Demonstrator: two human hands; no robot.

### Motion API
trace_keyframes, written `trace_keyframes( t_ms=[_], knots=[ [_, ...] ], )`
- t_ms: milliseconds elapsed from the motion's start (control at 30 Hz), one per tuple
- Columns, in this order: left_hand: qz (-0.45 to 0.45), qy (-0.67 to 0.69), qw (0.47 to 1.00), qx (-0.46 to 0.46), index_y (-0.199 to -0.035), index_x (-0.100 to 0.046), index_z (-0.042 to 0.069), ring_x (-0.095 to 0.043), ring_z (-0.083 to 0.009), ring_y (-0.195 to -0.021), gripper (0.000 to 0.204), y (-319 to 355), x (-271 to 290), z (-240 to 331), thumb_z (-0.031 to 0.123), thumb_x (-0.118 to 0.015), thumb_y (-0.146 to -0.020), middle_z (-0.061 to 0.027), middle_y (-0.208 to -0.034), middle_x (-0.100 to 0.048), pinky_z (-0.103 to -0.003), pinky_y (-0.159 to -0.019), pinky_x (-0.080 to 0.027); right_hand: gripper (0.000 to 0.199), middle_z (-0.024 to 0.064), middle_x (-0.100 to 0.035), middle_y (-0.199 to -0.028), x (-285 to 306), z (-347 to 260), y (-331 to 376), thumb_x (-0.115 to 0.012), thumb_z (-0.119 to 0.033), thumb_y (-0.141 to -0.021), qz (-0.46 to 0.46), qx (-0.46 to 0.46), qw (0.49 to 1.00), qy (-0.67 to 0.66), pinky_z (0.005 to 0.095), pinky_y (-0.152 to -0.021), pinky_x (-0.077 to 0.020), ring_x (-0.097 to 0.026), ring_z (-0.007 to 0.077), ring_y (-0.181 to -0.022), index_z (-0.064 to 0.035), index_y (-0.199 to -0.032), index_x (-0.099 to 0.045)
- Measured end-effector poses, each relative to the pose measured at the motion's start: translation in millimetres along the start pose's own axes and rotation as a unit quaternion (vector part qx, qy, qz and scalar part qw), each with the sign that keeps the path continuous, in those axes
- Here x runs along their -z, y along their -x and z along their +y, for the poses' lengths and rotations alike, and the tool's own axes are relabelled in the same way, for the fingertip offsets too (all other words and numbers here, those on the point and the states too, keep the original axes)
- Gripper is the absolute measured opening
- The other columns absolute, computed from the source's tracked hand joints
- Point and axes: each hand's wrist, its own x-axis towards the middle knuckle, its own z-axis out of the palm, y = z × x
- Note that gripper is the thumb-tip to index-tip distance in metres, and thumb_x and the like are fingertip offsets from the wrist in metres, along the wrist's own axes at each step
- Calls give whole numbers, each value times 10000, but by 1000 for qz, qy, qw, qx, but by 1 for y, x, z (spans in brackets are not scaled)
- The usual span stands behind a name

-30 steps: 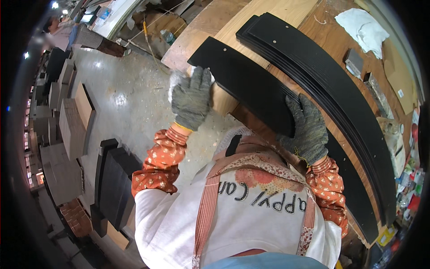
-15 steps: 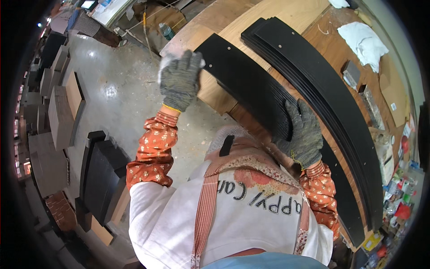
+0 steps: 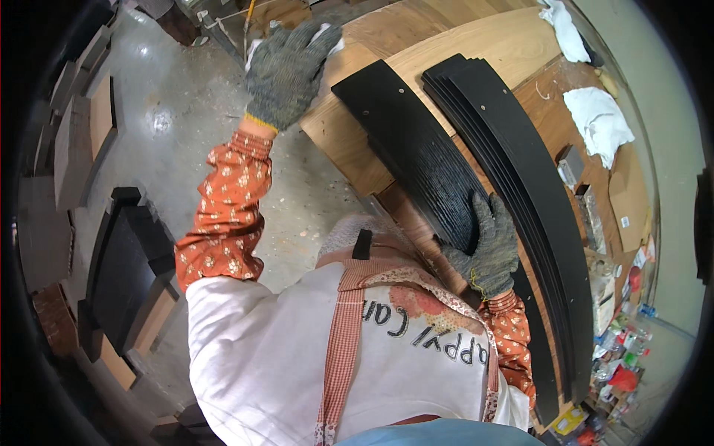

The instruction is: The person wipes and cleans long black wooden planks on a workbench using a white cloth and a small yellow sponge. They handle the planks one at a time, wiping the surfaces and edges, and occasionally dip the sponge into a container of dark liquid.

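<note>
A long curved black board (image 3: 416, 141) lies on the wooden worktop, with small round dots near its far end and shiny streaks along its middle. My left hand (image 3: 286, 78), in a grey knit glove, is off the board's far left end. White cloth (image 3: 336, 46) shows at both sides of its fingers, mostly hidden beneath the hand. My right hand (image 3: 487, 241), gloved alike, rests on the board's nearer part with fingers outstretched. Just right of this board is a stack of similar curved black boards (image 3: 520, 163).
White rags (image 3: 599, 123), a grey block (image 3: 570, 165) and brown cardboard (image 3: 628, 193) lie along the right side. Bottles and coloured litter (image 3: 625, 357) crowd the lower right. Black and wood-coloured pieces (image 3: 130, 267) stand on the concrete floor (image 3: 163, 134) at left.
My left hand has moved from the board's far end outward, up and left, with the white cloth. My right hand stays on the board. Shiny streaks show more plainly.
</note>
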Motion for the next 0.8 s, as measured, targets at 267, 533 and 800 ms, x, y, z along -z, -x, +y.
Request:
trace_keyframes(
  t_ms=[267,533,800],
  knots=[
    [76,604,772,186,-1263,-552,82,-606,-202,-1059,342,1,4,30,197,-556,-941,-71,-1146,-623,-355,-879,-500,939,270,-417,-1386,1,-3,-8,-797,-447,-670,26,41,998,-39,492,-1028,-396,-457,411,-1257,-60,-1422,-389],
    [92,792,575,184,-1355,-426,-30,-484,-297,-1241,470,33,38,181,146,-552,-937,-179,-1248,-553,-388,-1076,-348,399,199,-577,-1215,-1,-43,-87,-617,-177,-905,78,16,902,-425,392,-987,-444,-566,282,-1138,44,-1227,-534],
    [69,598,619,504,-1190,-540,15,-598,-227,-1045,492,98,-33,146,102,-759,-758,-124,-1118,-610,-347,-896,-485,345,191,-635,-1051,7,-53,-177,-614,-135,-821,35,272,956,-106,453,-929,-451,-595,392,-991,-30,-1150,-627]
  ],
)
